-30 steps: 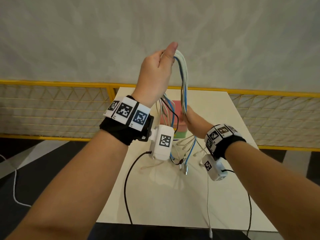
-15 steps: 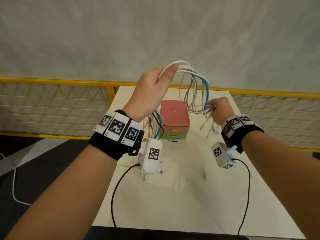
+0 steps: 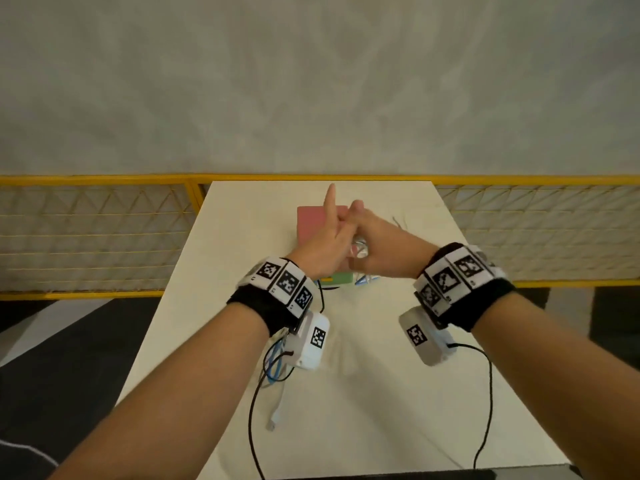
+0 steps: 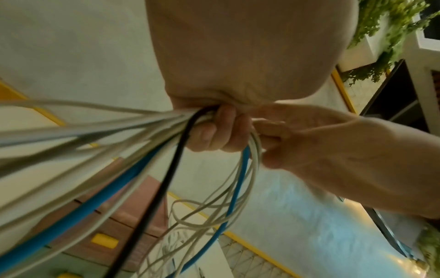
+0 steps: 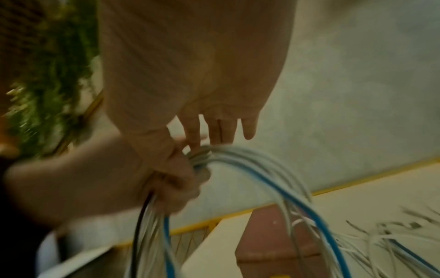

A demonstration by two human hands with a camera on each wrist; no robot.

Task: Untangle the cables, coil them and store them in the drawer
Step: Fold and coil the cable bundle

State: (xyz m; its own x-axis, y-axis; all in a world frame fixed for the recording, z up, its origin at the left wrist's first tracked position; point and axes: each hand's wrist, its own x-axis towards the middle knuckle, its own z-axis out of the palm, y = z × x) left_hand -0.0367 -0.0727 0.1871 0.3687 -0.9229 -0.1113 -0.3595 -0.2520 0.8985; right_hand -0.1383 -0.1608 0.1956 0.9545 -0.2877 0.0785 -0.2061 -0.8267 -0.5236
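1. Left hand (image 3: 323, 252) grips the cables (image 4: 133, 150), index finger pointing up.
2. Right hand (image 3: 382, 252) fingers (image 4: 271, 137) curl round the same bundle.
3. Bundle hangs above the worktop (image 3: 363, 393), just over the drawer box (image 3: 311, 220).

cream table (image 3: 363, 393), pink drawer box (image 3: 310, 221)

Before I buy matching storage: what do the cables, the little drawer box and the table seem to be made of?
Cables: likely plastic-sheathed, smooth, bending in loose loops. Drawer box: probably matte plastic, pink top, green drawer front, yellow handles. Table: cream, smooth, faint sheen, perhaps laminate.
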